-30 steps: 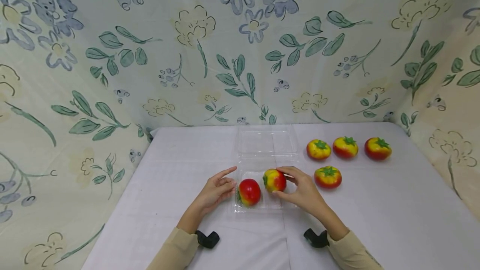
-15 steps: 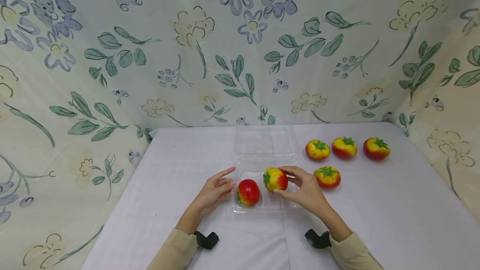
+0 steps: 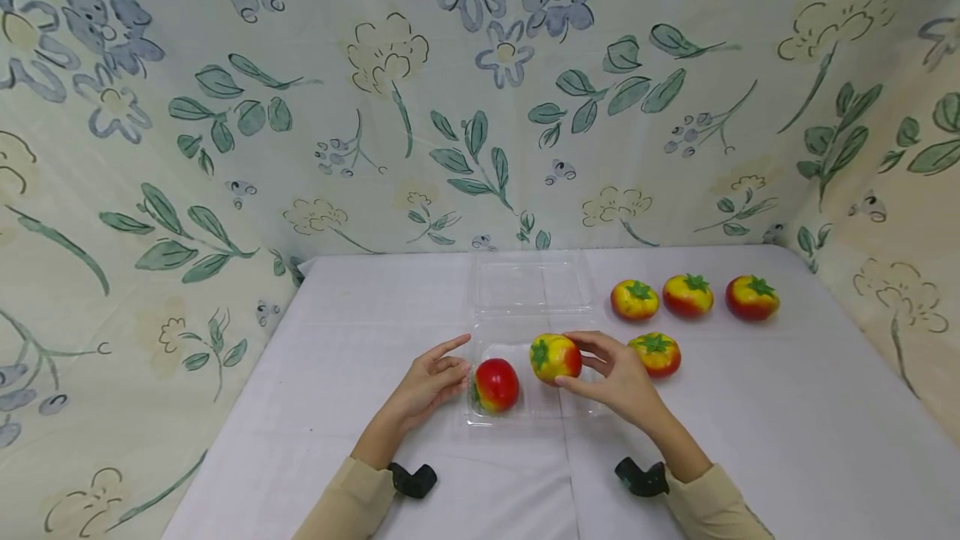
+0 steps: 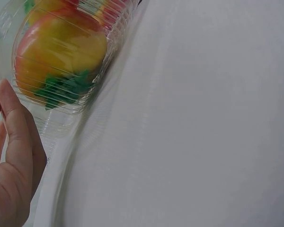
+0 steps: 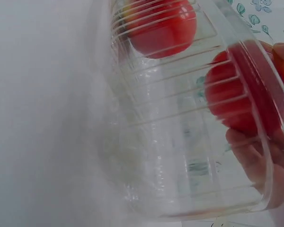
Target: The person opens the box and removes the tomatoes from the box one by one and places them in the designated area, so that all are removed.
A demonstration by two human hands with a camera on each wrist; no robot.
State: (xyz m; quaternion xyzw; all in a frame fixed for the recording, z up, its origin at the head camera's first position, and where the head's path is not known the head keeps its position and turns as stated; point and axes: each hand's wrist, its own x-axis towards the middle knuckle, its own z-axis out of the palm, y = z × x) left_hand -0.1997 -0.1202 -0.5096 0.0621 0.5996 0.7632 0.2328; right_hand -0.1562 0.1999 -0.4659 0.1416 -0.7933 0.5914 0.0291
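Observation:
In the head view my right hand (image 3: 618, 377) grips a red-and-yellow toy persimmon (image 3: 555, 358) between thumb and fingers, over the right half of a clear plastic clamshell box (image 3: 517, 421). Its green leafy top faces left. Through the clear box wall, the right wrist view shows that persimmon (image 5: 246, 90) with fingertips around it. A second persimmon (image 3: 497, 385) lies on its side in the box's left half, leaves to the left. My left hand (image 3: 426, 386) pinches the box's left rim, as the left wrist view shows at the box edge (image 4: 0, 52).
The box's lid (image 3: 532, 283) lies folded back behind it. To the right, several more persimmons stand on the white-covered table (image 3: 360, 315): one nearer persimmon (image 3: 657, 354) and a back row with a far-right persimmon (image 3: 752, 297). A floral cloth (image 3: 450, 107) hangs behind.
The persimmon in my right hand has shifted slightly right and turned, so more of its leafy top shows. My left hand and the other persimmon have stayed in place.

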